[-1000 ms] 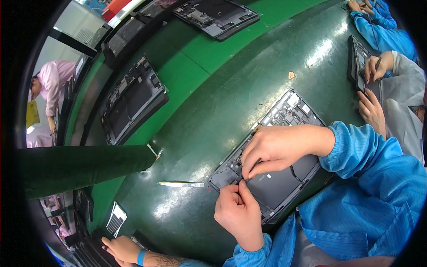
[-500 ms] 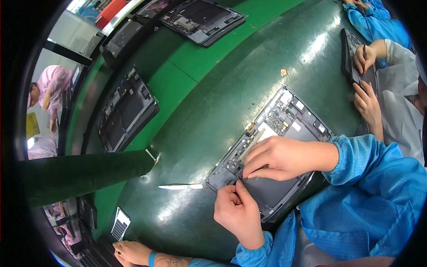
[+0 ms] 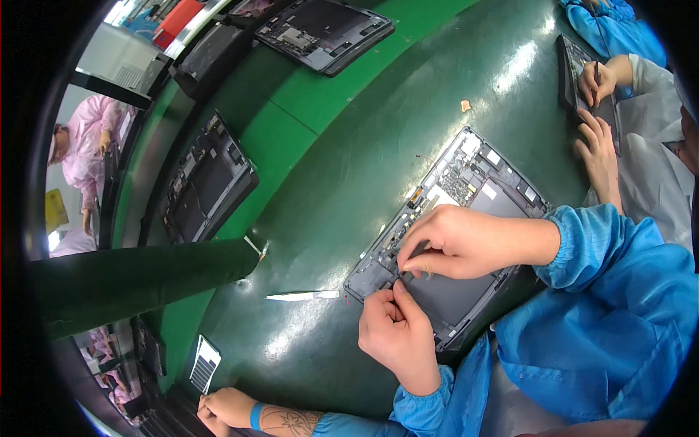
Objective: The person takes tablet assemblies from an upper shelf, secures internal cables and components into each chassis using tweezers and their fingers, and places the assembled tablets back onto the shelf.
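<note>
An opened laptop chassis, dark grey with its circuit boards bare, lies slanted on the green table in front of me. Over its near left part my right hand is closed in a pinch. A small dark piece shows between its thumb and fingers; its kind is unclear. Just below, at the chassis's left corner area, my left hand has thumb and forefinger pressed together, almost touching the right fingertips. What the left fingers hold, if anything, is too small to make out.
Tweezers lie left of the chassis. A dark post-like bar juts in from the left. More opened laptop chassis sit on the green strip beyond. A co-worker's hand rests lower left; another person's hands work at right.
Both my hands stay at the chassis's left part, with the right fingers slightly raised and the dark piece now showing between them. The whole view has shifted a little.
</note>
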A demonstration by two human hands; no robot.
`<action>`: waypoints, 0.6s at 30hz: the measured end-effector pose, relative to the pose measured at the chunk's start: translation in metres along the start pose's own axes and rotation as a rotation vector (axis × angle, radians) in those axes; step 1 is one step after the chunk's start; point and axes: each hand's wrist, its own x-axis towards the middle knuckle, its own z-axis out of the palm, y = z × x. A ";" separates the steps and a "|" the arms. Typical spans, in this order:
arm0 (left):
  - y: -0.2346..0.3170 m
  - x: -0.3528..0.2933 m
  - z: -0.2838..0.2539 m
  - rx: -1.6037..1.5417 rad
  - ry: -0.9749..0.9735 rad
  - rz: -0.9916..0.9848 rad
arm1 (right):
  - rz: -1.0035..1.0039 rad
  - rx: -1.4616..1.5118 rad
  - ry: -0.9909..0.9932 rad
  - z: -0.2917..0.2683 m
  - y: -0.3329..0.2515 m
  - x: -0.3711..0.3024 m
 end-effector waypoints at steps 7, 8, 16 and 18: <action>0.006 -0.010 -0.001 0.007 0.040 0.042 | -0.366 -0.314 0.041 0.000 -0.007 -0.013; 0.010 -0.014 -0.004 0.010 0.008 0.020 | -0.352 -0.329 0.037 0.001 -0.011 -0.023; 0.018 -0.019 -0.038 0.147 0.102 0.201 | -0.117 0.080 0.131 -0.002 -0.045 -0.032; 0.021 -0.019 -0.037 0.125 0.103 0.222 | -0.126 0.130 0.162 0.002 -0.054 -0.038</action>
